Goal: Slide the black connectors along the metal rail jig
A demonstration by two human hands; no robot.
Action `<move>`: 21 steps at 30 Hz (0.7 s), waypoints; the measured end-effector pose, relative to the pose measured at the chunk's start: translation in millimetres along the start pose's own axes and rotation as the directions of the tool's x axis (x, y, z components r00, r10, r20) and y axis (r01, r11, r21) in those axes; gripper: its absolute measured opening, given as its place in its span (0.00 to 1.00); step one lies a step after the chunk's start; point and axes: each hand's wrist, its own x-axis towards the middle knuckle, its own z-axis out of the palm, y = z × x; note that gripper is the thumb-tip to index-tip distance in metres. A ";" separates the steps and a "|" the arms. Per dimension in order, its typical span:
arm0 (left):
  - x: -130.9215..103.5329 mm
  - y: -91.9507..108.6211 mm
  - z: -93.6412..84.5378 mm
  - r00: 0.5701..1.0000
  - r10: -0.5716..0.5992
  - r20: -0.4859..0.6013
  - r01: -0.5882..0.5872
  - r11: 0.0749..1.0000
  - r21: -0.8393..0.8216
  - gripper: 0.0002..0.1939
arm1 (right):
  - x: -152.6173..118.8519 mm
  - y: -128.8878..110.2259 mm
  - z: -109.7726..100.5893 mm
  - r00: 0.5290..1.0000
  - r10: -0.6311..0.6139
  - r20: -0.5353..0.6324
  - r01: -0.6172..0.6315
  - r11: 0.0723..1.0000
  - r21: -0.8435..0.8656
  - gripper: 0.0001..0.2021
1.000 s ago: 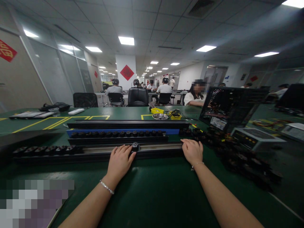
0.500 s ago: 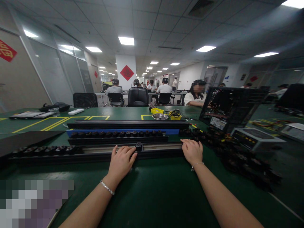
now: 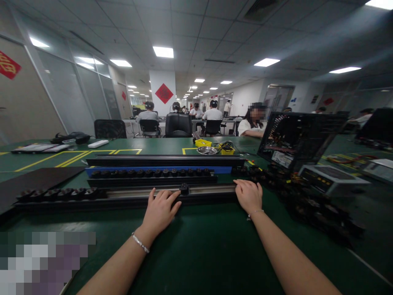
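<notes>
A long black rail (image 3: 211,199) with a pale channel lies across the green table in front of me. In that channel sits a small black round-topped part (image 3: 184,188), its exact kind too small to make out. My left hand (image 3: 162,207) reaches over the rail with fingers apart, its fingertips against the left side of this part. At the rail's right end, my right hand (image 3: 249,196) has its fingers bent over the edge, and it hides that end. Several similar black parts (image 3: 66,194) stand in a row at the rail's left end.
Behind lie a second row of black parts (image 3: 149,173), a blue strip (image 3: 225,169) and another black rail (image 3: 166,162). To the right are a heap of dark parts (image 3: 316,207), a power supply (image 3: 330,180) and an open computer case (image 3: 299,137). A metal dish (image 3: 206,150) and yellow tray (image 3: 202,143) stand farther back.
My left hand and the small black part have shifted a little to the right along the rail. My right hand has stayed in place.
</notes>
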 end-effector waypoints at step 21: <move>2.0 3.0 3.4 0.993 -0.015 0.113 0.003 0.995 0.103 0.25 | -3.5 -26.2 -6.9 0.997 -0.075 0.030 0.071 0.992 0.102 0.19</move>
